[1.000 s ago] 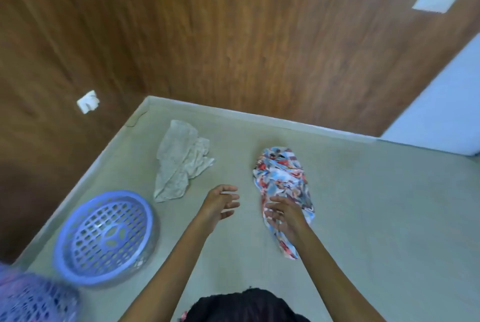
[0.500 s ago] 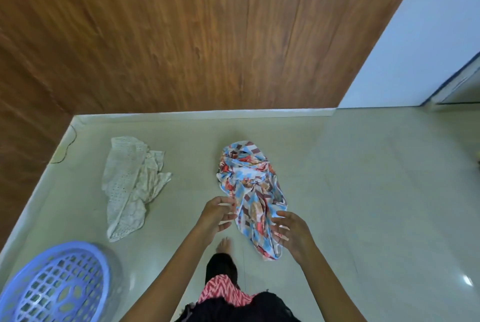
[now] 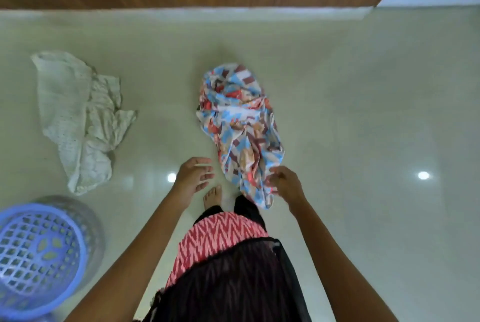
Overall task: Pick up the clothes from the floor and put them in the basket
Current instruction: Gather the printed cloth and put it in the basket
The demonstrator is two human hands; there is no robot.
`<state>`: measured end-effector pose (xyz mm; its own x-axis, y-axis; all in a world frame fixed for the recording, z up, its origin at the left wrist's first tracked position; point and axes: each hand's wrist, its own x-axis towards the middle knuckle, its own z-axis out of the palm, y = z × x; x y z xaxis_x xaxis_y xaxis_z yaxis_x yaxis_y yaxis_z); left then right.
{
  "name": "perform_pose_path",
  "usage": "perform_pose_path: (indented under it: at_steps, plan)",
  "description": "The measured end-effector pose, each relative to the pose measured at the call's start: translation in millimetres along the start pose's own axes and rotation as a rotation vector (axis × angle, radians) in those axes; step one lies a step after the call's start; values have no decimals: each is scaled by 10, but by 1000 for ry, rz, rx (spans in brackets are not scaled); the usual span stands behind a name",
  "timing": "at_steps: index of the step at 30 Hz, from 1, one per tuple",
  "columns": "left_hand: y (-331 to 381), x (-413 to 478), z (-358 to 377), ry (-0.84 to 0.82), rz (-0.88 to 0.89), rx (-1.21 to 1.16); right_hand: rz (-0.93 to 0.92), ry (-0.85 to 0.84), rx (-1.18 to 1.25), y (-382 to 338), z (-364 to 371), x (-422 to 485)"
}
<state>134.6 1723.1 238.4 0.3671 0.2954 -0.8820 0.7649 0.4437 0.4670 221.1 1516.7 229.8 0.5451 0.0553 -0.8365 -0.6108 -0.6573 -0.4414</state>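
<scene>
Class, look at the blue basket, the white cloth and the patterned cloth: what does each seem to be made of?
Blue basket: likely moulded plastic, with a smooth lattice of holes. White cloth: thin woven fabric, perhaps cotton, crumpled with a dotted, eyelet-like texture. Patterned cloth: light printed fabric that bunches into soft folds; fibre unclear.

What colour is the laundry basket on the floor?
The basket is blue with a lattice of holes, seen best in the head view.

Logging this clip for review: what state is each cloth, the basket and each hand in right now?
Patterned cloth: crumpled on the floor, near end at the right hand.
White cloth: crumpled on the floor, untouched.
Blue basket: upright, no clothes inside.
Left hand: open, empty.
Right hand: at the cloth's edge; grip unclear.
</scene>
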Motion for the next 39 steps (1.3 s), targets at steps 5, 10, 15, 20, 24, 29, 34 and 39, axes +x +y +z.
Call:
perform_pose_path:
  at_steps: [5,10,15,20,24,29,34,39]
  plan:
    - [-382,1414,214,19,-100,140,-1,-97,-322,260,466,1596]
    - [-862,2709,369,64,-132,173,-162,-1,-731,807,936,3201]
    - [-1347,3615,518,-46,-183,136,-149,63,-960,1513,1227,4367]
    - [-1578,3721,665,-67,-232,162,-207,-91,-1139,1812,1252,4401]
    - [-1451,3197,706,63,-224,306,-447,-270,-834,1264,1306,3560]
    - [-822,1967,470,-16,-265,-13,-401,-436,-575,356,1168,1520]
    - [-339,608,-11,155,-173,170,-424,-677,-618,-261,972,-177]
    - [-146,-820,-454,235,-47,32,-527,-769,-370,-543,733,-1222]
